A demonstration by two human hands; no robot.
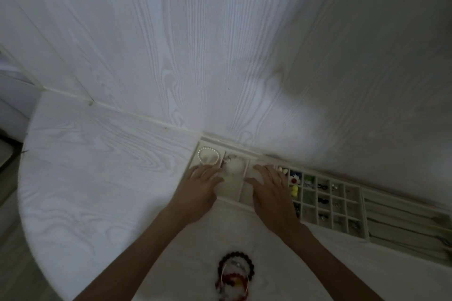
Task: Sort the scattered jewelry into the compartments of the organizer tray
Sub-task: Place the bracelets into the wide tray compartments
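A rounded white woodgrain surface (pixel 97 178) is being backed by a matching panelled wall (pixel 195 44), everything being lit pretty dimly.

The counter (pixel 102 178) lay bare left of the organizer tray (pixel 362 193), leaving wide passage there. The wall (pixel 220 44) closed off the tray's far side. A heap of beaded bracelets (pixel 236 273) sat between the forearms, near the front edge.
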